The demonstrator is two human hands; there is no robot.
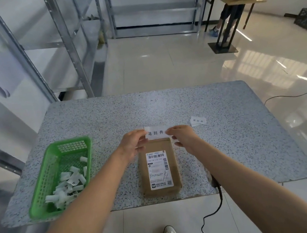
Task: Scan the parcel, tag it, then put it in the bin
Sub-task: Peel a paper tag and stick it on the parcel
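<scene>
A brown cardboard parcel (pixel 161 190) with a white shipping label (pixel 158 169) lies flat near the front edge of the speckled table (pixel 229 142). Both hands hold a white tag (pixel 155 132) with three black characters just above the parcel's far end. My left hand (pixel 134 145) pinches the tag's left end and my right hand (pixel 183 137) pinches its right end. A black scanner (pixel 214 181) lies at the table's front edge, mostly hidden under my right forearm, with its cable hanging to the floor.
A green plastic basket (pixel 46 178) holding several crumpled white paper strips stands front left. A small stack of spare tags (pixel 198 120) lies right of my hands. Metal shelving (pixel 74 48) stands behind the table; another person's legs (pixel 228 17) are at a far table.
</scene>
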